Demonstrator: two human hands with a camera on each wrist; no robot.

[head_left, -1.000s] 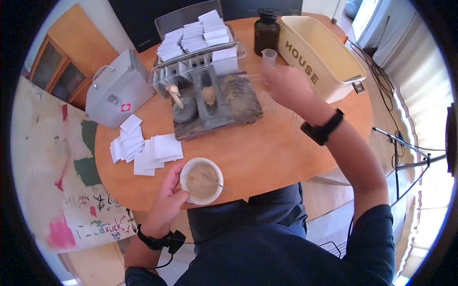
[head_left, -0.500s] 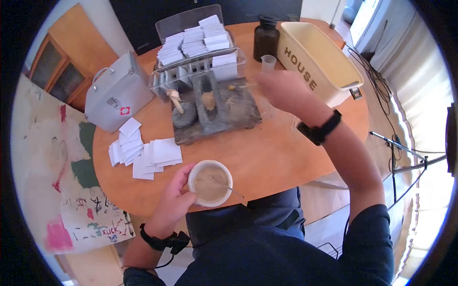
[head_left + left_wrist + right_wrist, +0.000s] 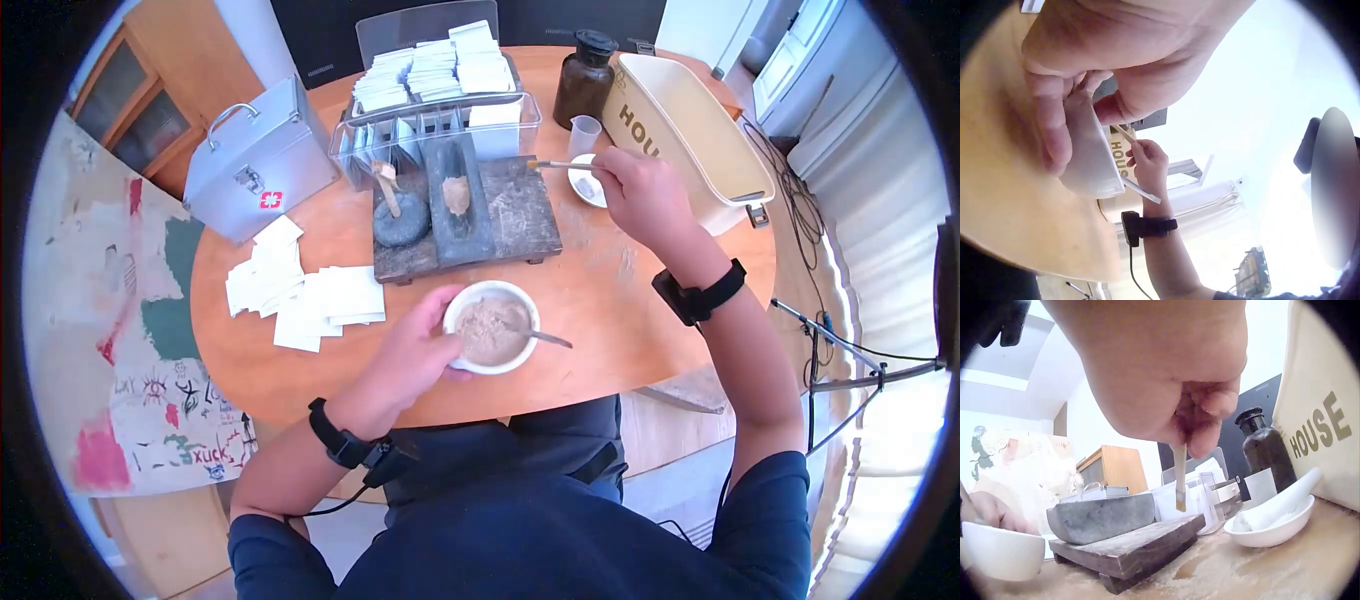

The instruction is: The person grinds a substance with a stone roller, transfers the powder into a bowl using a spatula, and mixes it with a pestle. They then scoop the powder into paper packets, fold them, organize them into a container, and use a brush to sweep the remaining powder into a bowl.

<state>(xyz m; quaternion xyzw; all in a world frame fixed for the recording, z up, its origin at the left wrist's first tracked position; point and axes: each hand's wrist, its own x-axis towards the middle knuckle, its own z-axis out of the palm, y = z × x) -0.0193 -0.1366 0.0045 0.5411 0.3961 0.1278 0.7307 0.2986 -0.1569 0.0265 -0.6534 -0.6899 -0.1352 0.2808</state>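
Observation:
My left hand [image 3: 415,350] grips the side of a white bowl [image 3: 530,362], thumb near the rim. Pale brown powder [image 3: 487,335] fills much of the bowl, and a metal spoon [image 3: 550,339] leans out over its right edge. My right hand [image 3: 648,198] pinches the handle of a small flat brush [image 3: 1180,481], bristles over the right end of a dark wooden board [image 3: 525,215]. On that board stands a grey stone trough [image 3: 472,232] with some powder in it. Beside the trough lies a round stone wheel [image 3: 402,222] with a wooden handle.
A white dish with a pestle [image 3: 1285,503] lies below my right hand. Behind are a plastic cup [image 3: 584,136], a dark bottle [image 3: 584,82], a cream HOUSE bin [image 3: 690,150] and a box of white packets [image 3: 435,75]. More packets [image 3: 345,295] and a metal case [image 3: 265,160] are left.
My left hand has moved the bowl forward and right, closer to the wooden board. My right hand has shifted right, and the brush and white dish now show clearly.

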